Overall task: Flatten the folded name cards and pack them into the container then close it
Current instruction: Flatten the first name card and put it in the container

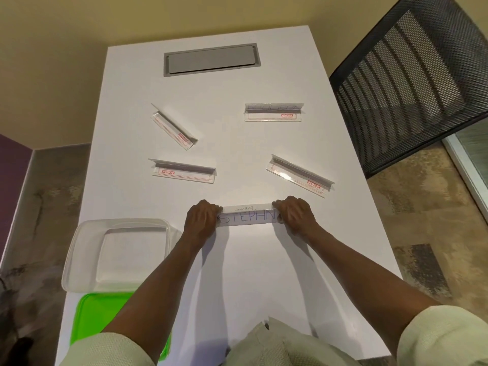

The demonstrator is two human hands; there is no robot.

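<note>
Gripping one name card (249, 217) at both ends, near the middle of the table's (264, 273) near half: left hand (201, 219) is curled round the card's left end, right hand (295, 216) round its right end, thumbs and fingers clamped on it, lettered face toward the camera. Card spans straight between the two hands, so the grip is at the ends and the middle is free; looks mid-flatten, though I can't tell if the fold is fully pressed out yet. Progress: early. Clear container (116, 253) sits at the left edge of the table, just left of the left hand, and looks to have no cards in it. Green lid (97, 320) lies at the near-left corner, partly under the container's near edge, so closing isn't started. Four more cards are folded and untouched: far-left card (173, 126), far-right card (273, 112), mid-left card (182, 170), and mid-right card (299, 175) toward the right edge. All are well apart from the hands. Left to do: finish this one, flatten four, pack all five, fit lid.
</note>
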